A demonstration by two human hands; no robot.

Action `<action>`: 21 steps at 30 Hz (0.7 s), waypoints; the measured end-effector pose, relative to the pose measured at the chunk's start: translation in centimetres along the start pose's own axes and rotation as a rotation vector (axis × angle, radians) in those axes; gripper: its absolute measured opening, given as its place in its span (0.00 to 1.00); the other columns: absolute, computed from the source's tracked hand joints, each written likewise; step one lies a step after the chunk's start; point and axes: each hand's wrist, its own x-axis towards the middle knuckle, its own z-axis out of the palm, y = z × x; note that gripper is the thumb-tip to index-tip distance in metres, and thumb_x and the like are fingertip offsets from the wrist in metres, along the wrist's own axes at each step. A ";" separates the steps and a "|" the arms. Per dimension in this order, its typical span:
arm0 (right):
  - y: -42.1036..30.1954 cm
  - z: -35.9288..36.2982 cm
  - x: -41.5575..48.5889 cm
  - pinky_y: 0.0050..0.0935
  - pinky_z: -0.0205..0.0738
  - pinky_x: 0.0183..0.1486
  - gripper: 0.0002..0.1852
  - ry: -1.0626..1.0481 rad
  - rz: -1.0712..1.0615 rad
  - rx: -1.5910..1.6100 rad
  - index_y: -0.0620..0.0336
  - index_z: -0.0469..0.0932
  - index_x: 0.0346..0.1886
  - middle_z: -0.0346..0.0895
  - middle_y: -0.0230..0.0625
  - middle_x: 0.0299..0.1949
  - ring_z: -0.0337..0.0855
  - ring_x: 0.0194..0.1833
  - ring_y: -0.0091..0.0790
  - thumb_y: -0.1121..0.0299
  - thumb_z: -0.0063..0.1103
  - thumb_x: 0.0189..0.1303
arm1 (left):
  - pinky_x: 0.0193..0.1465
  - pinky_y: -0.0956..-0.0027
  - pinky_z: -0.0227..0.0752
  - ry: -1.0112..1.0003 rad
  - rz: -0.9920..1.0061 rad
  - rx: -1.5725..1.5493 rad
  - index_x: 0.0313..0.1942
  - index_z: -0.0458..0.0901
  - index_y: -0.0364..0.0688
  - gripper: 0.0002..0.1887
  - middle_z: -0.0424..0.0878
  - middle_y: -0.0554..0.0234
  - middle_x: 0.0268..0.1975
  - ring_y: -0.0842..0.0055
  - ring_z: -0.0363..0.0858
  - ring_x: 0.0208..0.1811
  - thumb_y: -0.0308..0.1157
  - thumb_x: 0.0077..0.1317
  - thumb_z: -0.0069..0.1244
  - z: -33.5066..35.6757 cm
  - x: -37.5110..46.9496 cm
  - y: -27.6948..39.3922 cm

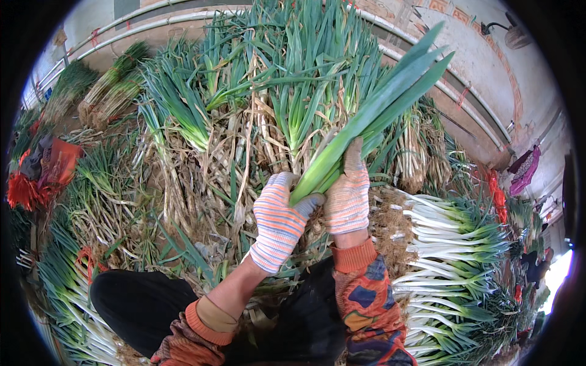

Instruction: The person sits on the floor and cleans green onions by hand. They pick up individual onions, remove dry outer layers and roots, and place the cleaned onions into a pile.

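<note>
My left hand (284, 215), in a striped knit glove, grips the lower part of a green onion with broad leaves (357, 128). Beside it, my right hand (350, 187), gloved alike, holds the same plant where its leaves begin to fan out. The leaves point up and to the right; the base is hidden behind my hands. Just beyond stands a large heap of untrimmed green onions (256, 105), with dry brown leaves and soil around their stalks. At my right lie cleaned green onions (439, 256) in a row, white stalks bare and roots towards me.
More green onions with white stalks (73, 297) lie at the lower left, near red ties. Tied bundles (114, 87) rest at the back left. An orange-red bag (64, 160) is at the left edge. White pipes (192, 17) run along the back wall.
</note>
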 end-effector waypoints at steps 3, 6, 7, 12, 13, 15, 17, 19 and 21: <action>1.5 0.0 -0.3 0.27 0.74 0.45 0.21 0.018 0.002 0.075 0.58 0.73 0.52 0.76 0.33 0.41 0.76 0.41 0.28 0.51 0.42 0.72 | 0.35 0.60 0.71 0.070 -0.020 0.004 0.33 0.76 0.34 0.19 0.77 0.48 0.30 0.54 0.76 0.32 0.34 0.48 0.66 -0.5 -1.2 -0.5; 3.0 -1.3 0.3 0.29 0.72 0.51 0.19 0.077 0.074 0.146 0.57 0.73 0.54 0.77 0.32 0.43 0.76 0.43 0.31 0.55 0.42 0.72 | 0.32 0.60 0.70 0.150 0.062 0.070 0.32 0.76 0.35 0.15 0.76 0.50 0.27 0.55 0.74 0.28 0.32 0.50 0.64 -0.5 -2.0 -0.8; 3.4 -1.4 0.3 0.30 0.72 0.52 0.19 0.082 0.048 0.130 0.57 0.73 0.54 0.77 0.33 0.42 0.76 0.43 0.31 0.54 0.44 0.71 | 0.32 0.61 0.70 0.141 0.018 0.057 0.32 0.76 0.36 0.15 0.76 0.51 0.27 0.55 0.74 0.27 0.32 0.50 0.64 -0.9 -2.1 -0.7; 1.7 -4.9 3.5 0.31 0.69 0.43 0.20 0.325 0.026 0.183 0.54 0.75 0.39 0.71 0.30 0.28 0.71 0.34 0.32 0.46 0.59 0.60 | 0.31 0.68 0.71 0.018 -0.375 -0.318 0.37 0.77 0.36 0.12 0.81 0.60 0.30 0.74 0.76 0.27 0.25 0.53 0.59 -4.8 -3.7 -0.8; 0.6 -7.4 4.4 0.32 0.69 0.42 0.20 0.356 0.009 0.117 0.53 0.75 0.38 0.70 0.31 0.28 0.71 0.34 0.32 0.46 0.58 0.60 | 0.31 0.70 0.72 0.026 -0.454 -0.465 0.39 0.78 0.36 0.11 0.81 0.63 0.31 0.78 0.76 0.28 0.24 0.55 0.57 -5.3 -4.6 -2.1; -2.6 -10.8 4.7 0.29 0.65 0.24 0.23 0.432 -0.077 0.031 0.57 0.74 0.31 0.68 0.28 0.23 0.67 0.21 0.26 0.45 0.45 0.67 | 0.33 0.73 0.72 0.076 -0.602 -0.290 0.43 0.79 0.37 0.12 0.80 0.67 0.32 0.80 0.76 0.30 0.23 0.57 0.55 -8.9 -5.7 -6.7; -4.8 -12.6 5.1 0.28 0.60 0.21 0.20 0.563 -0.058 0.155 0.55 0.73 0.28 0.64 0.27 0.17 0.65 0.19 0.27 0.48 0.48 0.63 | 0.35 0.74 0.70 0.109 -0.725 -0.305 0.48 0.77 0.36 0.16 0.79 0.69 0.37 0.82 0.74 0.34 0.28 0.60 0.55 -13.3 -6.5 -11.3; -5.1 -15.2 6.3 0.29 0.57 0.20 0.19 0.321 -0.072 0.229 0.54 0.73 0.26 0.63 0.27 0.17 0.64 0.18 0.28 0.48 0.48 0.61 | 0.37 0.69 0.74 0.271 -0.725 -0.507 0.43 0.79 0.38 0.13 0.82 0.60 0.32 0.73 0.80 0.32 0.35 0.62 0.54 -18.5 -8.4 -23.8; -4.9 -15.7 5.1 0.25 0.55 0.20 0.19 0.234 -0.038 0.361 0.56 0.76 0.29 0.69 0.27 0.25 0.65 0.20 0.26 0.50 0.52 0.63 | 0.39 0.64 0.74 -0.103 -0.820 0.378 0.44 0.79 0.38 0.19 0.83 0.53 0.34 0.64 0.81 0.34 0.44 0.62 0.53 -15.9 -7.4 -19.5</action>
